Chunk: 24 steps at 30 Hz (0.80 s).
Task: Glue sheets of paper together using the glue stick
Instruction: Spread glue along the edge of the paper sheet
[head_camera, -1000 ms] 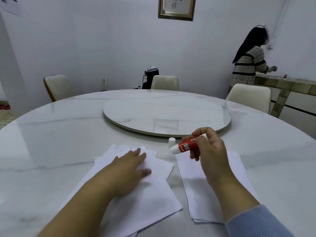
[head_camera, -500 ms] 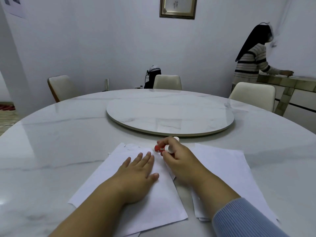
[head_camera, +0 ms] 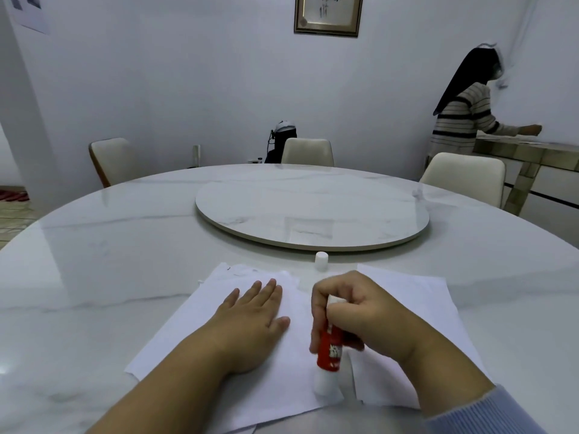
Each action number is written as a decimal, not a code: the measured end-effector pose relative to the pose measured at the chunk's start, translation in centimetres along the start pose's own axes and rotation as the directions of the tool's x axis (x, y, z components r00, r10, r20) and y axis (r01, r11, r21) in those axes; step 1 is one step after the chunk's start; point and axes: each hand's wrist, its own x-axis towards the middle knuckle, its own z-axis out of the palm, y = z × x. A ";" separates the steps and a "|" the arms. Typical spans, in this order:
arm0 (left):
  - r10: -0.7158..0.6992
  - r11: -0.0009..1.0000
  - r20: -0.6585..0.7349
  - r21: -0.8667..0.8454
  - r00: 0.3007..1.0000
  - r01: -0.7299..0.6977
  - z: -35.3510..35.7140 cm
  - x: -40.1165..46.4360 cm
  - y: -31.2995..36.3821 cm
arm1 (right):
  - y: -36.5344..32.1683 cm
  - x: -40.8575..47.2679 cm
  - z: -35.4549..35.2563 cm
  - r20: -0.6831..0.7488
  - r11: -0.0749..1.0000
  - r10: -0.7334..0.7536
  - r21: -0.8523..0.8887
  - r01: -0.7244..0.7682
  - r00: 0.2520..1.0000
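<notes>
The red glue stick (head_camera: 329,349) stands nearly upright in the lower centre of the frame, long axis vertical, its white end down on the left paper sheet (head_camera: 194,327), apparently touching it, though blur hides the tip. The right hand (head_camera: 354,314) grips its upper part with curled fingers. The left hand (head_camera: 250,321) lies flat beside it, fingers straight, pressing the sheet. A second sheet (head_camera: 423,296) lies under the right wrist; the white cap (head_camera: 321,260) stands beyond on the marble table (head_camera: 109,261), before the turntable (head_camera: 313,211).

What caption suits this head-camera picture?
Left hand flattens paper while right hand rubs red glue stick down it.
</notes>
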 end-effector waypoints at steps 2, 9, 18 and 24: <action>0.004 1.000 0.011 -0.015 1.000 -0.003 -0.1 -0.1 0.2 | 0.1 0.0 -0.4 0.060 0.995 -0.003 0.099 -0.003 0.998; 0.008 1.000 0.163 -0.002 0.987 -0.007 -3.6 -0.3 -1.5 | 2.1 1.1 -2.5 -0.627 0.836 0.077 0.464 0.293 0.775; 0.068 0.984 0.142 -0.171 0.988 -0.043 -3.2 -0.7 -0.7 | 2.3 1.1 -2.9 -0.756 0.892 0.150 0.381 0.243 0.637; 0.049 0.998 0.012 -0.030 0.999 -0.049 -0.7 -0.1 0.9 | 2.2 1.4 -1.6 -0.707 0.976 -0.011 0.147 0.162 0.707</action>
